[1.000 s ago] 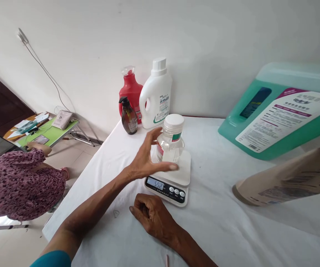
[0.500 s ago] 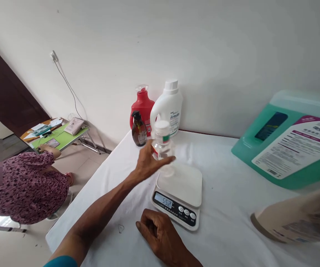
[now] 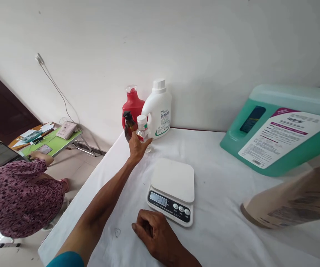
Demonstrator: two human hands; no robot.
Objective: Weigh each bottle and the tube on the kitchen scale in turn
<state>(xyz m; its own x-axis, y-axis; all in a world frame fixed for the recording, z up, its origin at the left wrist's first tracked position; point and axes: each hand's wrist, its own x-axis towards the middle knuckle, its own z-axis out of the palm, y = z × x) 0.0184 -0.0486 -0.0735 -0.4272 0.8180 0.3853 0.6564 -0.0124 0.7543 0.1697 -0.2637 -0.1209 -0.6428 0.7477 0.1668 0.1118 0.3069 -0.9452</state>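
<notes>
My left hand point(image 3: 137, 147) is stretched out to the back of the white table point(image 3: 226, 218) and grips a small clear bottle point(image 3: 142, 130) with a white cap, held low beside a dark brown pump bottle point(image 3: 127, 125). Behind them stand a red bottle point(image 3: 132, 105) and a white detergent bottle point(image 3: 158, 109) against the wall. My right hand point(image 3: 157, 234) rests as a loose fist on the cloth, just in front of a white kitchen scale point(image 3: 172, 190) whose platform is bare and whose display is lit.
A large green jug point(image 3: 282, 129) lies tilted at the right, with a beige pouch point(image 3: 290, 204) in front of it. Another person in a patterned top point(image 3: 17, 193) sits at the left by a small green table point(image 3: 51, 139) with papers.
My left hand lifted the clear bottle off the scale and carried it back to the group of bottles by the wall. The scale's reading changed. My right hand stayed put.
</notes>
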